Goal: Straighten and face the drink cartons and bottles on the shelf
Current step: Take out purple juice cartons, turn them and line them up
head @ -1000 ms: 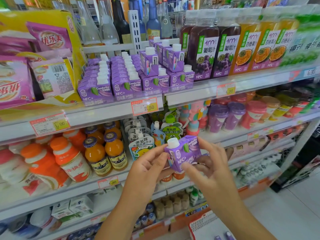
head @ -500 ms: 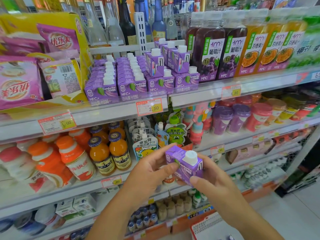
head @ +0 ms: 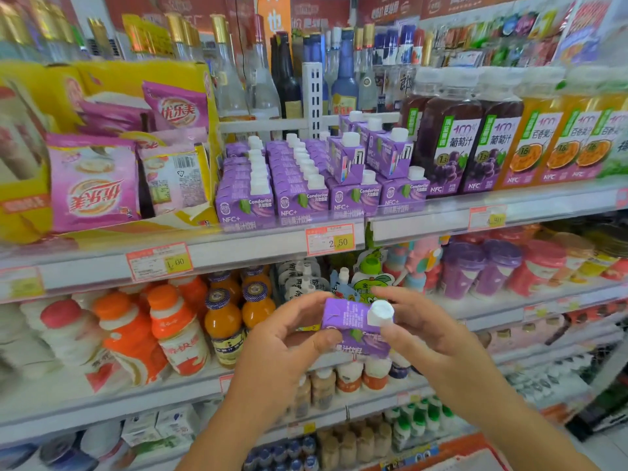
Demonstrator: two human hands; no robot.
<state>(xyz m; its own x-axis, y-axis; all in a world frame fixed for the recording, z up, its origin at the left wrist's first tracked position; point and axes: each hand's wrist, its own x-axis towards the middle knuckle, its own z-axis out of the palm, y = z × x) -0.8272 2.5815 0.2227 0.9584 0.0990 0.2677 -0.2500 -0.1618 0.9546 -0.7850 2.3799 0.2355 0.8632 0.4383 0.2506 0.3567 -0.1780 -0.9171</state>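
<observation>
A small purple drink carton point(head: 350, 322) with a white cap is held in front of the shelves, tilted so its top faces me. My left hand point(head: 289, 338) grips its left side and my right hand point(head: 421, 331) grips its right side by the cap. On the upper shelf point(head: 272, 246) stand rows of the same purple cartons point(head: 275, 185), with a few more cartons point(head: 370, 154) stacked crookedly on top at the right. Beside them are dark grape juice bottles point(head: 455, 144) and orange juice bottles point(head: 557, 144).
Pink and yellow snack bags point(head: 95, 178) fill the upper shelf's left end. Glass liquor bottles point(head: 265, 76) stand behind. The shelf below holds orange-capped bottles point(head: 170, 328), juice bottles point(head: 224, 321) and purple cups point(head: 475, 270). Lower shelves carry small bottles.
Both hands have turned the purple carton so its top and cap face me, and lifted it slightly. The view has moved closer to the shelves.
</observation>
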